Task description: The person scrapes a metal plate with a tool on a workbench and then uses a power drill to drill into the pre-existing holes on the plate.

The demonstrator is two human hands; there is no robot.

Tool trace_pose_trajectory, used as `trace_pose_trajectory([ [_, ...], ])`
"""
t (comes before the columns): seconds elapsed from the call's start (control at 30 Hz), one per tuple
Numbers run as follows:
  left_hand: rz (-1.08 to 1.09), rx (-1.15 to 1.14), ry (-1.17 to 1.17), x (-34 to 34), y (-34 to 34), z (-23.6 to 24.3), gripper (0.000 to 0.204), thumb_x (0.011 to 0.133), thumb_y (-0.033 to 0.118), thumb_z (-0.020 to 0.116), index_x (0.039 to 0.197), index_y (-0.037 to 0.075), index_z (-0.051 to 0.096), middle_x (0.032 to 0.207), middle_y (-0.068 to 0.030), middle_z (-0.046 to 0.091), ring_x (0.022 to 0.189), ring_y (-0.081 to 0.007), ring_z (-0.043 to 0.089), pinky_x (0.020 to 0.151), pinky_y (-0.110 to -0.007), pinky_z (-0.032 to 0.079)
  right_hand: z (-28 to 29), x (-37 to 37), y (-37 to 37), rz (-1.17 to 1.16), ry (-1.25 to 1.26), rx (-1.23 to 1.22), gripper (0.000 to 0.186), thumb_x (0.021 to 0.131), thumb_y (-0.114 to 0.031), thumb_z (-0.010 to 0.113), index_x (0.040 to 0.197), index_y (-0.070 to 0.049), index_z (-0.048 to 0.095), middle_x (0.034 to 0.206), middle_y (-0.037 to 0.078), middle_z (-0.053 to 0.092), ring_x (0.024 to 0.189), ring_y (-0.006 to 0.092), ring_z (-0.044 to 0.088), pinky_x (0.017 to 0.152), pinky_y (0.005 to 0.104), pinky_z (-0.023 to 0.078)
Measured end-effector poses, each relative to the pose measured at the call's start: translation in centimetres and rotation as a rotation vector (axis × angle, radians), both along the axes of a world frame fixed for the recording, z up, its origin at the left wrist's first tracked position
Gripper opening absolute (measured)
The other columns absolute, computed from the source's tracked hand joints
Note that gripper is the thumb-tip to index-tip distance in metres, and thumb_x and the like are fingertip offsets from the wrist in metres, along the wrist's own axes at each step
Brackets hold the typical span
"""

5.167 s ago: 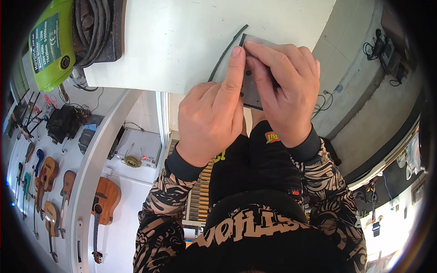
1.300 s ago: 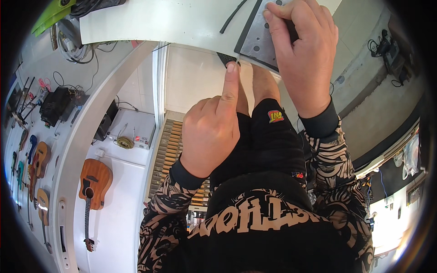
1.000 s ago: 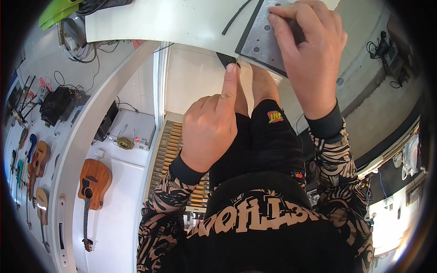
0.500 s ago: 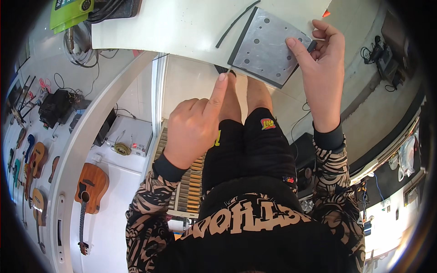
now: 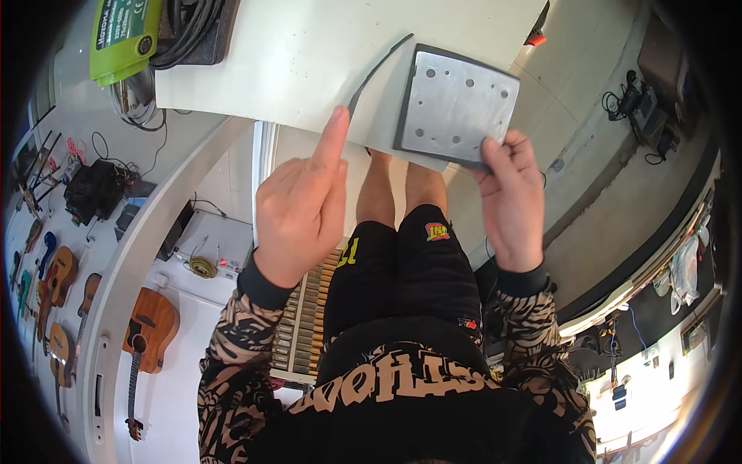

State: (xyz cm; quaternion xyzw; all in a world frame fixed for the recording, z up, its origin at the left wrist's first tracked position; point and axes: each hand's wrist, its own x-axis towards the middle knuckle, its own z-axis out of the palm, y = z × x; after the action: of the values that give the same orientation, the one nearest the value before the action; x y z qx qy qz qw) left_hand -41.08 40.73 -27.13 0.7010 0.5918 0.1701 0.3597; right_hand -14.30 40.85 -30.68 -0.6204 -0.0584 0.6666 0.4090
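A square silver metal plate with several round holes and a dark layer along its edges is tilted at the front edge of the white table. My right hand grips its near right corner, thumb on top and the other fingers mostly hidden beneath. Left of the plate, a thin curved black strip lies on the table. My left hand holds nothing visible, its index finger stretched toward the strip's near end. Whether the fingertip touches the strip, I cannot tell.
The white table spans the top of the view. A green power tool with coiled black cable sits at its far left. An orange-tipped object is by the right edge. Below left are guitars and a white partition.
The metal plate has turned, and my right hand has shifted from its right edge to its near right corner. My left hand has moved left, its index fingertip now by the black strip.
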Motion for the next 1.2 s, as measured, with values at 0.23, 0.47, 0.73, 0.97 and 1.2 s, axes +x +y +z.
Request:
trace_pose_trajectory([
  [0.23,0.01,0.188,-0.06,3.2,2.0,-3.2,0.068,0.085,-0.008,0.069,0.153,-0.005,0.059,0.066,-0.0079,0.061,0.057,-0.0244,0.06,0.063,-0.038,0.053,0.4,-1.8,-0.8,0.228,-0.619,0.148,0.025,0.104,-0.008,0.072,0.124,-0.001,0.058,0.103,0.002,0.061,0.095,0.0136,0.06,0.085,0.0295,0.049],
  [0.47,-0.031,0.227,-0.018,3.6,2.7,-3.7,0.073,0.081,-0.007,0.068,0.154,-0.005,0.058,0.065,-0.0065,0.059,0.057,-0.0236,0.058,0.065,-0.037,0.052,0.5,-4.4,4.8,0.853,-1.0,0.713,0.037,0.092,-0.003,0.075,0.129,-0.008,0.07,0.1,0.01,0.063,0.091,0.0324,0.063,0.08,0.0432,0.052],
  [0.73,-0.046,0.204,0.008,3.5,2.7,-3.3,0.076,0.078,-0.008,0.068,0.153,-0.006,0.058,0.066,-0.0059,0.059,0.058,-0.0229,0.059,0.066,-0.037,0.052,0.4,-5.1,5.3,0.909,-1.031,0.8,0.049,0.084,0.001,0.075,0.132,-0.008,0.069,0.101,0.007,0.062,0.093,0.0299,0.064,0.08,0.0425,0.053],
  [0.97,-0.024,0.249,-0.029,3.5,2.2,-3.9,0.076,0.078,-0.008,0.067,0.153,-0.006,0.058,0.068,-0.0054,0.062,0.059,-0.0225,0.06,0.067,-0.037,0.052,0.4,-5.2,5.3,0.917,-1.019,0.809,0.05,0.084,0.002,0.074,0.133,-0.007,0.068,0.102,0.008,0.063,0.093,0.0308,0.063,0.082,0.0429,0.054],
  [1.2,-0.043,0.233,-0.026,3.5,2.2,-3.9,0.076,0.079,-0.007,0.068,0.154,-0.006,0.057,0.067,-0.0041,0.06,0.058,-0.0223,0.059,0.066,-0.036,0.05,0.6,-5.2,5.2,0.927,-1.043,0.764,0.051,0.087,-0.001,0.076,0.137,-0.007,0.067,0.105,0.009,0.066,0.097,0.0313,0.065,0.085,0.0429,0.055],
])
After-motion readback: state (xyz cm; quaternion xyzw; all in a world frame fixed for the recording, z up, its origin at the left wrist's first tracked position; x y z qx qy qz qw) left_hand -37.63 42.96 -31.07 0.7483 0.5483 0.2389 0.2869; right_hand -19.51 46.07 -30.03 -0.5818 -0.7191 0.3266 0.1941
